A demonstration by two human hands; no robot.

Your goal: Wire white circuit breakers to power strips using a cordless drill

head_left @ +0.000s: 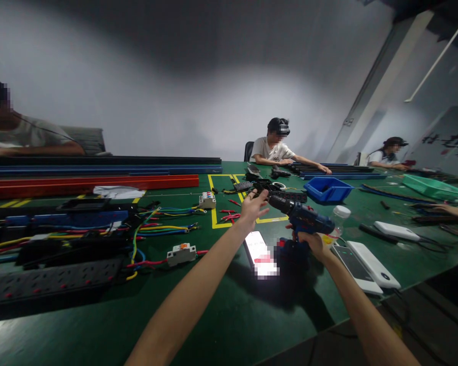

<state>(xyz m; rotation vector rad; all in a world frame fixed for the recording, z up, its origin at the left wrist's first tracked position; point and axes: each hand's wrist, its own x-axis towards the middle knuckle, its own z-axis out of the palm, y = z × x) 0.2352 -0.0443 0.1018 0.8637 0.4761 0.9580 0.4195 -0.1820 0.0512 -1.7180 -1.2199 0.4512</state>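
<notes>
My right hand (313, 243) is wrapped round the grip of a blue cordless drill (305, 217), held above the green table (229, 315) with its black chuck pointing left. My left hand (252, 207) reaches out in front of the chuck, fingers partly curled near the drill's tip; I cannot make out anything in it. A lit phone (259, 253) lies on the table under the two hands.
Coloured wires (164, 229), white circuit breakers (181, 253), black slotted ducts (53, 282) and red and blue rails (91, 184) lie at left. A blue bin (327, 189), white power banks (372, 264) and a bottle (338, 219) sit at right. Three other people sit round the table.
</notes>
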